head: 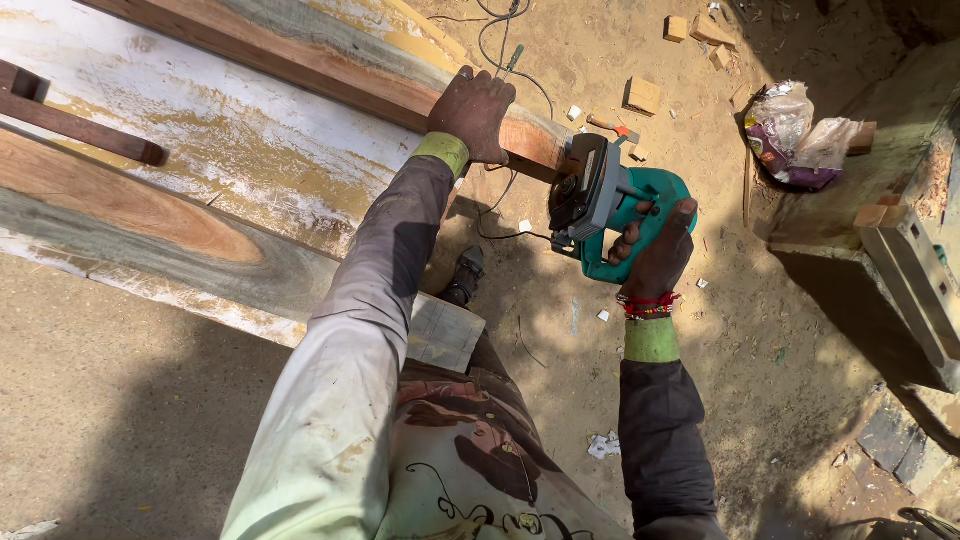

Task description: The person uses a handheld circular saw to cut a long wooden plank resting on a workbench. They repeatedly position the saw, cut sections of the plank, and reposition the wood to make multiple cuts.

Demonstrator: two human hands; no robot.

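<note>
The person's left hand point(474, 112) lies palm down, fingers spread flat, pressing on the top edge of a reddish plank point(330, 70) near its cut end. Just right of that end, the right hand point(655, 250) is wrapped tight around the handle of a teal power saw point(610, 205), whose dark body sits against the plank's end. A black cord point(500, 45) trails off over the sandy ground point(700, 340). Small wood blocks point(643, 95) lie farther off, and a crumpled plastic bag point(795, 135) sits to the right.
</note>
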